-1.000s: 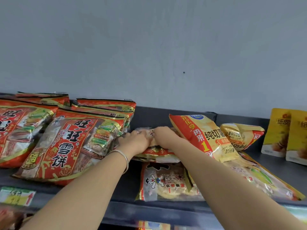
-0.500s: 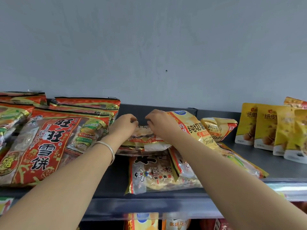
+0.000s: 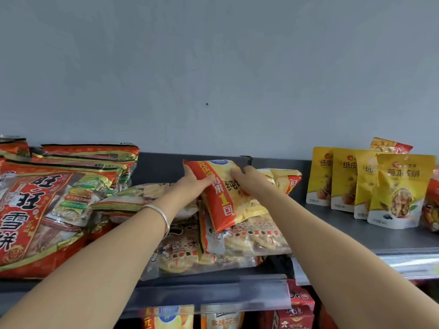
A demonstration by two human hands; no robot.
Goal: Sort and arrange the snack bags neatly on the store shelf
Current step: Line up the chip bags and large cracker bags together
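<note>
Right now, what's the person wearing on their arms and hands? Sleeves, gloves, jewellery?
Both forearms are bare, with no sleeves in view. No gloves on the left hand or the right hand. The left wrist carries a thin silver bangle, with what looks like a thin red cord beside it. Nothing shows on the right wrist.

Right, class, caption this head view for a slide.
Left hand and right hand grip a yellow snack bag over clear cracker packs on the shelf.
</note>
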